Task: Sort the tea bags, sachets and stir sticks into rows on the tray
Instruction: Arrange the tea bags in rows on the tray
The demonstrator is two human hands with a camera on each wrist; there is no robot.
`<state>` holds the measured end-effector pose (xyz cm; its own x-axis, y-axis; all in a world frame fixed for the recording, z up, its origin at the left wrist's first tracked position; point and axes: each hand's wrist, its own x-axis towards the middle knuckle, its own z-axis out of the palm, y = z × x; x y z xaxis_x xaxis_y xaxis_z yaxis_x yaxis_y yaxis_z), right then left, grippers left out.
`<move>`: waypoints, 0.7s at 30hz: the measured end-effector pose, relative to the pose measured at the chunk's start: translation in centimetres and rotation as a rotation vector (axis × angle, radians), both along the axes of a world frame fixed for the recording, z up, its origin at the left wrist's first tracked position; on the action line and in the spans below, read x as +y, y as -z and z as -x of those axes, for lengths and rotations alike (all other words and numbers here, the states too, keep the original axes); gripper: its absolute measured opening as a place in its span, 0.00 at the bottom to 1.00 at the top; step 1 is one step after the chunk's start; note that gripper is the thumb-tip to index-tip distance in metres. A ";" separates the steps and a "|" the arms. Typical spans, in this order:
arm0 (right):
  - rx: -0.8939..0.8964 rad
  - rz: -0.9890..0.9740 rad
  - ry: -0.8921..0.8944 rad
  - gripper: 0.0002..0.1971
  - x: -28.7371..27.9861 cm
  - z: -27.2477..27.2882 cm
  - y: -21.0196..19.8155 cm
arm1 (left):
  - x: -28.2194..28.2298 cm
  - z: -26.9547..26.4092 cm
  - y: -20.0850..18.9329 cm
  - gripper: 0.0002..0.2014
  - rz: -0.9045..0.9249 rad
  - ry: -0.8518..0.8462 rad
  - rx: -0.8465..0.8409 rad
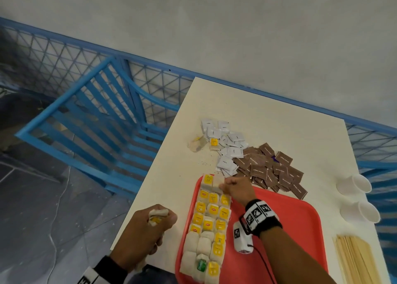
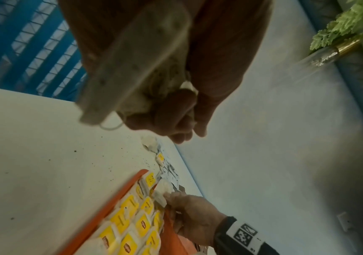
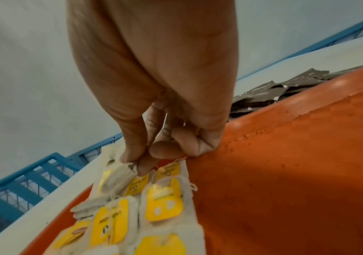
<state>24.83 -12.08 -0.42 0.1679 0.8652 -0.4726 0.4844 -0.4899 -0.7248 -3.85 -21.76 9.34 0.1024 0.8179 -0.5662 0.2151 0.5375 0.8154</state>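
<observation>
**Tea bags filling the tray's left edge**

The red tray holds tea bags laid in 3 columns along its left side, most showing yellow tags, 1 showing a green tag near the tray's near end. The rest of the tray floor is bare red. On the white worktop beyond the tray lie a heap of white sachets and, touching it on the right, a heap of brown sachets. 2 loose tea bags sit at the left edge of the white heap. 2 white paper cups lie on their sides near the worktop's right edge, and a bundle of wooden stir sticks lies near them, cut off by the bottom of the head view.

The near end of the tray is also cut off. Print on the sachets is too small to read, and both wrist views are blurred.

My right hand reaches to the far end of the columns, thumb and forefinger pinching a tea bag at the top row, the other fingers curled under. My left hand hovers over the worktop's left edge beside the tray, fingers closed round a bunch of tea bags, 1 yellow tag peeking out.
</observation>
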 end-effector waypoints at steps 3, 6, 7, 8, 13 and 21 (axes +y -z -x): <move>-0.068 0.064 -0.018 0.18 0.2 0.4 0.8 | 0.1 0.2 -0.1 0.11 -0.003 -0.004 0.016; -0.106 0.074 0.013 0.16 0.3 0.5 1.1 | 0.3 0.4 -0.2 0.12 0.013 -0.008 0.015; -0.123 0.069 0.016 0.14 0.4 0.6 1.1 | 0.3 0.3 -0.2 0.12 0.023 -0.014 0.011; -0.138 0.059 0.023 0.13 0.5 0.7 1.1 | 0.4 0.3 -0.2 0.13 0.032 -0.025 0.004; -0.183 -0.006 0.146 0.16 0.3 1.5 1.2 | 0.6 -0.1 -0.7 0.16 0.011 -0.078 -0.089; -0.202 -0.107 0.048 0.18 -0.5 2.8 -3.0 | 1.5 -1.1 -1.6 0.35 0.241 -0.133 -0.369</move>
